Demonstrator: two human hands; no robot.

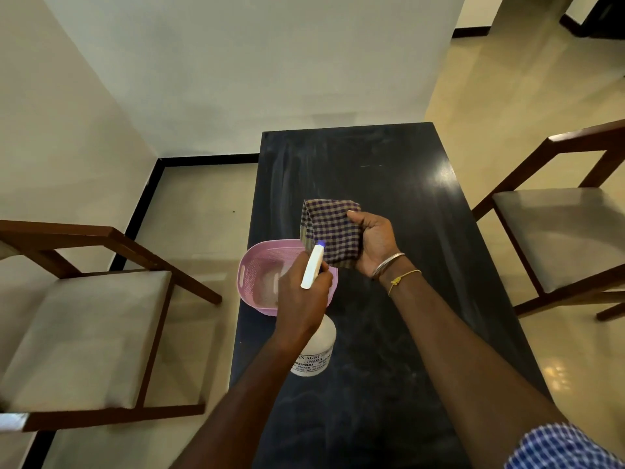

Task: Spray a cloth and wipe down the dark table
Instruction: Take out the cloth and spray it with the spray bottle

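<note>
While the left hand (301, 296) is clenching its fingers round the neck of the white spray bottle (316, 353), the bottle's body is hanging below that wrist over the near part of the dark table (389, 384). Its nozzle (314, 265) is sticking out past the knuckles and pointing at the cloth; whether a finger is squeezing the trigger cannot be told. A pink basket (270, 243) is sitting at the table's left edge, just beyond and beneath the left fingers, and that hand is partly hiding it. Just right of the nozzle tip, the right hand (375, 245) is grasping the folded checked cloth (329, 228), with the palm facing the camera, the thumb lying over the cloth's upper edge and the other fingers hidden behind it. That hand is holding the cloth in the air above the middle of the table. A metal bangle (389, 264) and a yellow thread (404, 277) are circling the right wrist. Beyond both sets of fingers the tabletop is running on toward a white wall (253, 62). One wooden chair (84, 333) is standing well left of the left fingers, and another chair (558, 231) is standing well right of the right ones.
</note>
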